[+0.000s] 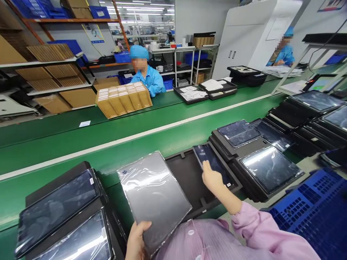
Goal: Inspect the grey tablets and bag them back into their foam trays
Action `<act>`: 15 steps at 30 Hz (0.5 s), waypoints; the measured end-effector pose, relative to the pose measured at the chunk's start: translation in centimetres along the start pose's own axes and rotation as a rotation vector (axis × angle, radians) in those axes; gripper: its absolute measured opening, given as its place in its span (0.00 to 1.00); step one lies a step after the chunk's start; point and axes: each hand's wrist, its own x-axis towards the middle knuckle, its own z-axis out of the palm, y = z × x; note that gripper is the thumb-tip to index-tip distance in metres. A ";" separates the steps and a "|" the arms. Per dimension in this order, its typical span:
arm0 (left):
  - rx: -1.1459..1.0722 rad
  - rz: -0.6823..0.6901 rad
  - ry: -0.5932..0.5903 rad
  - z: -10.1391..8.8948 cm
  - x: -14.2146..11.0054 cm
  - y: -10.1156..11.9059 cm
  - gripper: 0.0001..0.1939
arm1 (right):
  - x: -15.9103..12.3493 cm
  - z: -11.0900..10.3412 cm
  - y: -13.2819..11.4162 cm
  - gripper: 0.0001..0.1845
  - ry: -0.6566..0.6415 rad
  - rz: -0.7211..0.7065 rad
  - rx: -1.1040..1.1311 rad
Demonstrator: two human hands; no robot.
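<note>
My left hand point(137, 240) grips the lower edge of a grey tablet point(157, 191) wrapped in clear plastic film, its back with a camera spot facing up. The thumb lies on top of the tablet; the other fingers are mostly hidden beneath. To the right, a black foam tray point(181, 173) has a dark screen-up tablet point(217, 162) along its right side. My right hand point(213, 178) rests at the left edge of that tablet, two fingers stretched out over its screen and the others curled. The raised grey tablet covers the tray's left part.
Film-wrapped tablets point(59, 209) lie on black trays at left; more stacked trays with tablets point(271, 168) stand at right. A blue crate point(311, 213) is at lower right. Across the green conveyor point(108, 159), a person in blue point(151, 77) stands behind a cardboard divider box point(124, 103).
</note>
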 end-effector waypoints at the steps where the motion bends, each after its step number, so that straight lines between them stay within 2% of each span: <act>1: -0.018 -0.011 -0.014 0.2 0.1 -0.2 0.13 | 0.2 1.3 -0.2 0.27 -0.022 -0.005 0.028; 3: -0.037 -0.030 -0.028 0.4 0.2 -0.4 0.14 | 0.5 3.1 -0.3 0.23 -0.057 -0.004 0.094; 6: -0.035 -0.049 -0.017 1.0 -0.4 -0.1 0.15 | 0.7 3.1 0.1 0.19 -0.091 -0.024 0.239; 10: -0.043 -0.061 -0.087 2.4 -2.2 0.7 0.20 | 0.3 -0.3 -0.3 0.20 -0.135 -0.118 0.492; 13: -0.050 -0.080 -0.193 3.3 -3.3 1.0 0.23 | -0.4 -3.9 -1.4 0.15 -0.123 -0.281 0.641; 15: -0.066 -0.089 -0.256 3.7 -3.7 1.1 0.25 | -0.8 -6.2 -2.2 0.18 -0.081 -0.415 0.645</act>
